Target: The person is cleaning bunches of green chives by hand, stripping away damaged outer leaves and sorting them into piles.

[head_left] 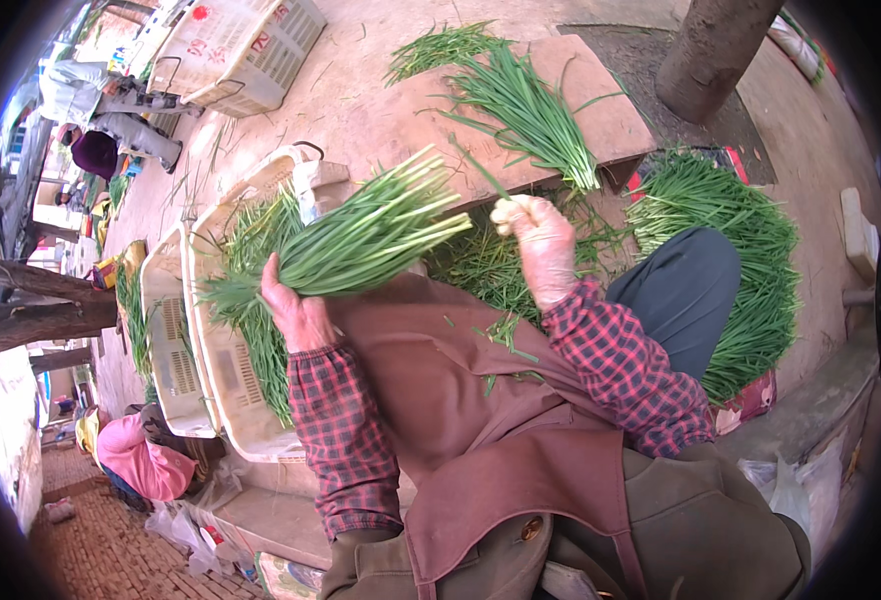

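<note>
A thick bunch of garlic chives [375, 225] lies across my left hand [297, 312], which is closed around its leafy end. The pale cut stems point up and to the right. In front of my lap my right hand [537, 245], in a thin whitish glove, has its fingers pinched together. A single green chive blade [480, 167] sticks out from them, up and to the left. Beyond it, another bundle of chives [530, 110] rests on a low wooden board [600, 85]. Loose chive scraps [480, 255] lie beneath and beside my right hand, with a few bits on my brown apron [420, 370].
A large heap of chives [750, 270] stands by my right knee. At my left is a white plastic crate [225, 375] holding chives. Another pale crate [250, 50] stands far left. A post [715, 60] rises behind the board. A person in pink [145, 455] crouches at lower left.
</note>
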### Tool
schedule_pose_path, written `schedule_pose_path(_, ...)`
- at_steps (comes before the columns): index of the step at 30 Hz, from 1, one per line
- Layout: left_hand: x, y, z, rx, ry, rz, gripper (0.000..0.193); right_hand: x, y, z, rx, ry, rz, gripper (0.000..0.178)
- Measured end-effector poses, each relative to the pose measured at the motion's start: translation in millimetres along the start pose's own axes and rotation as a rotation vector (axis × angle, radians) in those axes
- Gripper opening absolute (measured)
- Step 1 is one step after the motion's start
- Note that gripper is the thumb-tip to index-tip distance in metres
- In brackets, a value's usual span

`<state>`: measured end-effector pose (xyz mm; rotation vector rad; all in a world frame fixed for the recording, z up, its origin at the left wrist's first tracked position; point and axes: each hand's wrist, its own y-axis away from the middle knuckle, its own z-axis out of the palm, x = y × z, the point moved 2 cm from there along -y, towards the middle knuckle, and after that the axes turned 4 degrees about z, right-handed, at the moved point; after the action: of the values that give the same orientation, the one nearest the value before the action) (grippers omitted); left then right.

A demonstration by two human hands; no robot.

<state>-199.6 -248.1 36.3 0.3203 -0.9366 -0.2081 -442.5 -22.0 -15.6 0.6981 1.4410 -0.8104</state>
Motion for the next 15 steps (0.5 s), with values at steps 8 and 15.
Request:
schedule_pose_path(8,23.8,-9.7,-18.3,-0.053,-0.030,-0.073,0.031,32.9,-23.4,-26.3,-0.311,-0.136,0.306,0.052)
schedule_pose_path(15,14.1,-14.2,-15.8,-0.158,-0.013,-0.105,0.024,-35.9,-44.4,8.9,-0.598,-0.241,0.217,0.033)
